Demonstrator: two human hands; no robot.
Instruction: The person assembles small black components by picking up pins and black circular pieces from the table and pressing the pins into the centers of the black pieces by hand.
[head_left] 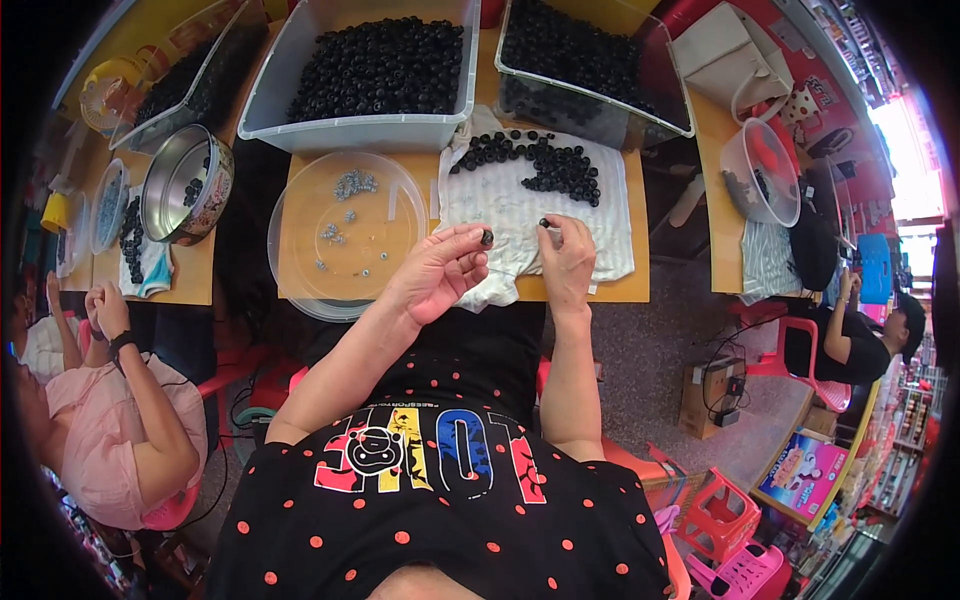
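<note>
Black bead [487, 237] betw. left hand [437, 272] fingertips, prob. pinched

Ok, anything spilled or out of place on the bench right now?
Nothing stands out. Loose black parts sit piled on the white cloth, small metal bits inside the clear lid; each hand, left and right, pinches one piece.

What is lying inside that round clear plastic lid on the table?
The clear lid holds a few small silvery metal bits, scattered in little clusters. The left hand covers its near right edge, hiding anything there.
</note>
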